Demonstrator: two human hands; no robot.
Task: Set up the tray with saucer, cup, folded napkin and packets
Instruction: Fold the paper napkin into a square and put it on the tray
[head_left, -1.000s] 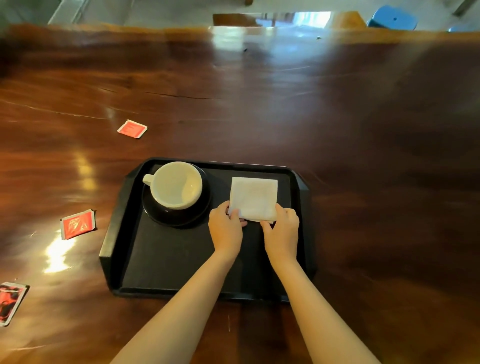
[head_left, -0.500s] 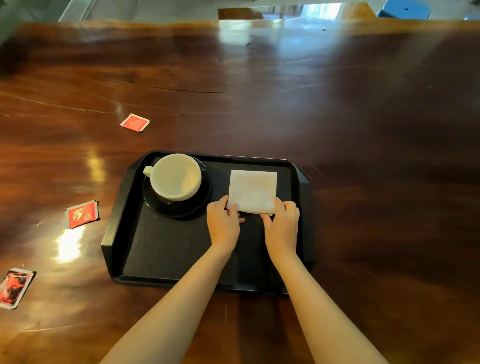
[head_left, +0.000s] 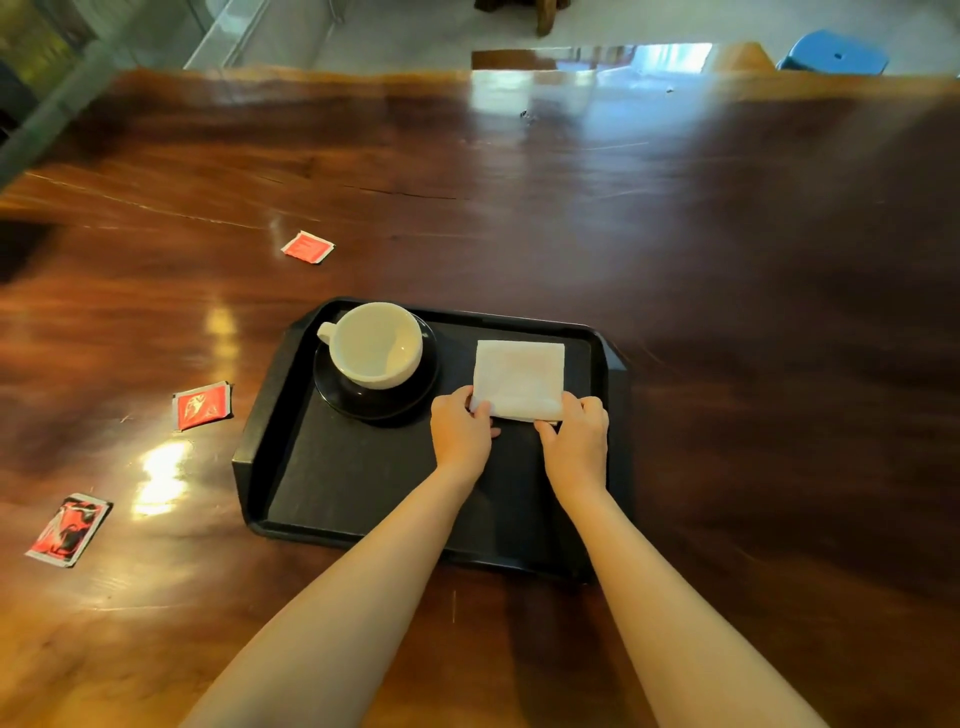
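Note:
A black tray (head_left: 363, 483) lies on the wooden table. In its far left corner a white cup (head_left: 376, 344) stands on a black saucer (head_left: 384, 402), handle to the left. A white folded napkin (head_left: 519, 379) lies flat in the tray's far right part. My left hand (head_left: 460, 431) pinches its near left corner and my right hand (head_left: 574, 436) pinches its near right corner. Three red packets lie on the table left of the tray: one far (head_left: 307, 247), one beside the tray (head_left: 201, 405), one near the left edge (head_left: 69, 528).
The glossy wooden table (head_left: 753, 312) stretches wide to the right and beyond the tray. A blue stool (head_left: 834, 52) stands past the table's far edge at the top right.
Both hands stay on the napkin's near corners. The view has shifted a little, so the tray appears slightly higher and farther right in the frame.

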